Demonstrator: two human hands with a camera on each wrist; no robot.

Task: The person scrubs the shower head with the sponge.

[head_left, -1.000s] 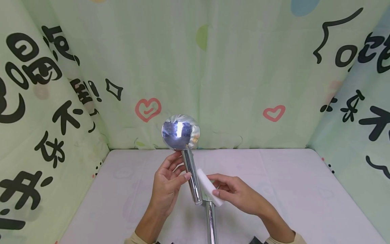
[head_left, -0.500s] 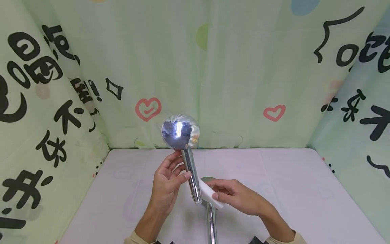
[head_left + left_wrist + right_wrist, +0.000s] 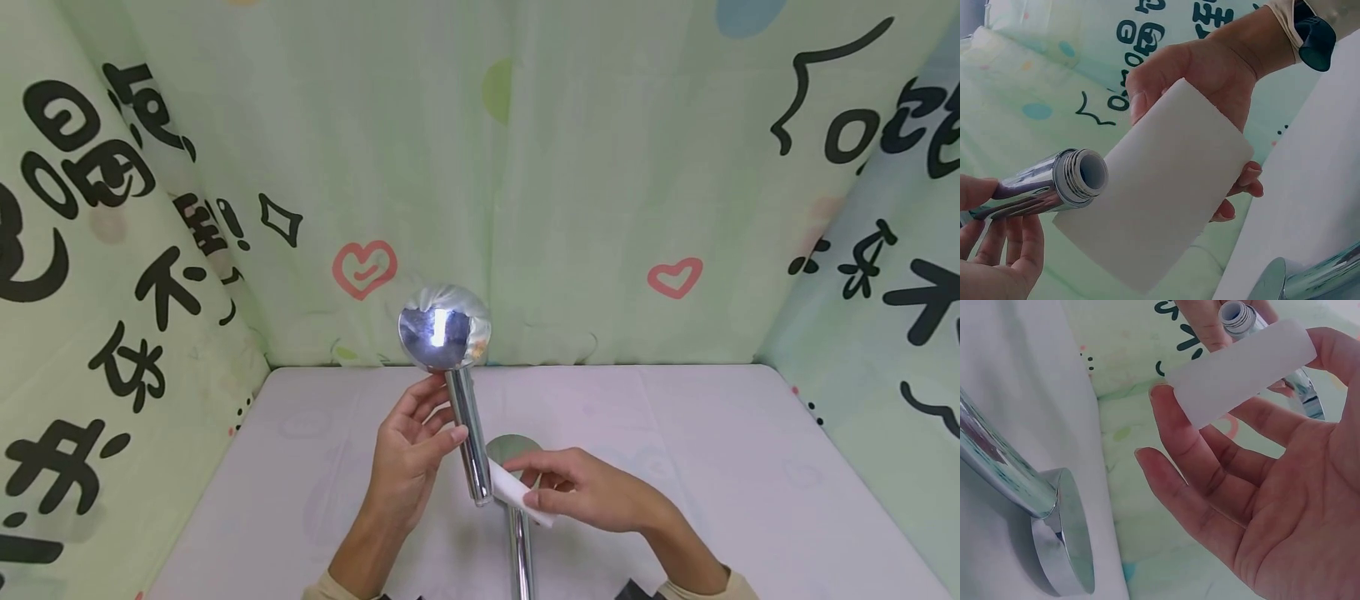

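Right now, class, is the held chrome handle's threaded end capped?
No, the left wrist view shows the threaded end of the chrome handle open and uncovered.

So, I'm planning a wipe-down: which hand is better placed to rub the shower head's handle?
Probably the right hand: it pinches the white block beside the handle, while the left hand grips the shower head.

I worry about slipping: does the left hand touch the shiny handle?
Touching: left wrist view shows the left hand gripping the shiny handle with its fingers.
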